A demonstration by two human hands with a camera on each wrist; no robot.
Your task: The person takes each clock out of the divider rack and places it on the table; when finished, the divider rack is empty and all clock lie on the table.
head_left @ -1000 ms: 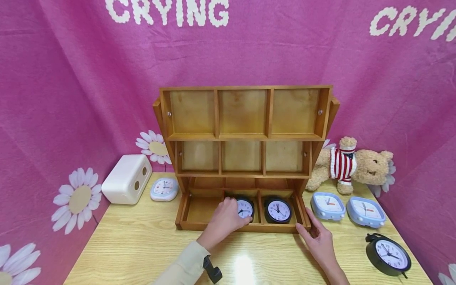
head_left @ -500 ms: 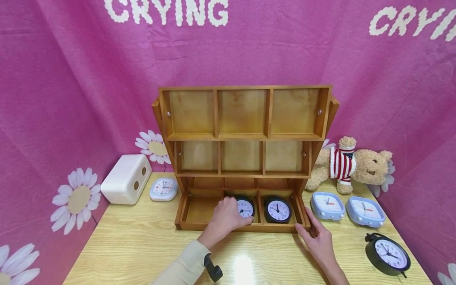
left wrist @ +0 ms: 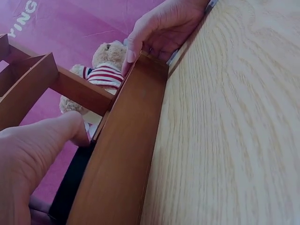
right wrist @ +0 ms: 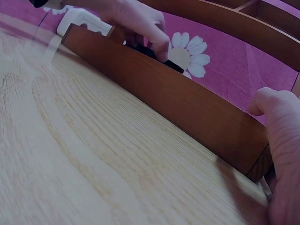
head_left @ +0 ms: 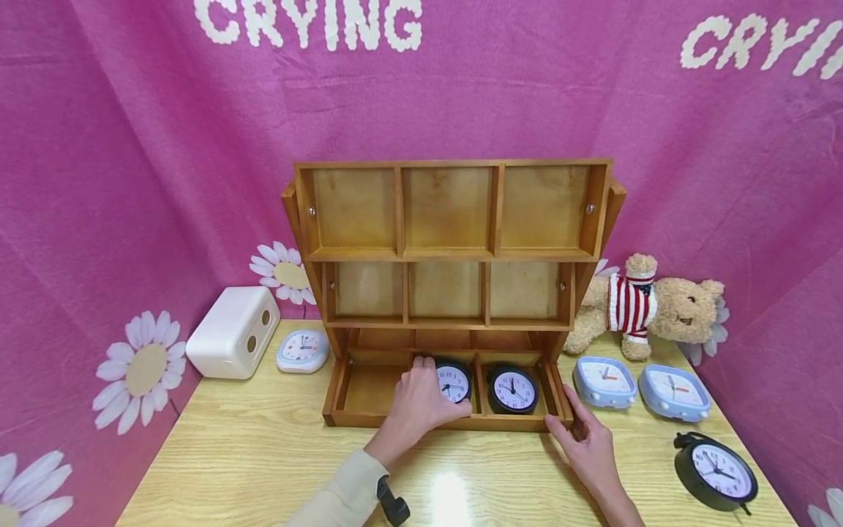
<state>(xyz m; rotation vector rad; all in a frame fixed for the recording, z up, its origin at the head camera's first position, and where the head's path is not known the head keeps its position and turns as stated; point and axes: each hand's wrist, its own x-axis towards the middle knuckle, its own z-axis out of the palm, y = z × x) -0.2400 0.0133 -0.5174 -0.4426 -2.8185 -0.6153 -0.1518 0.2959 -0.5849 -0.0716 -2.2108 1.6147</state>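
A black round alarm clock (head_left: 454, 382) leans in the middle compartment of the bottom tier of a wooden display shelf (head_left: 448, 423). My left hand (head_left: 421, 395) holds it, thumb over the lower rim and fingers at the upper left, partly hiding the dial. In the left wrist view the thumb (left wrist: 70, 129) lies on the clock's black edge. A second black alarm clock (head_left: 514, 389) sits in the right compartment. My right hand (head_left: 589, 443) grips the shelf's front right corner, its thumb (right wrist: 262, 101) on the front board and the other fingers along the side.
Two blue alarm clocks (head_left: 606, 381) and a black one (head_left: 716, 471) lie on the table at the right, below a teddy bear (head_left: 658, 307). At the left stand a white box with two holes (head_left: 233, 333) and a small pale blue clock (head_left: 303, 350). Pink cloth hangs behind.
My left hand's fingers have shifted slightly up and its thumb a little to the right on the clock. The right hand stays at the shelf's corner.
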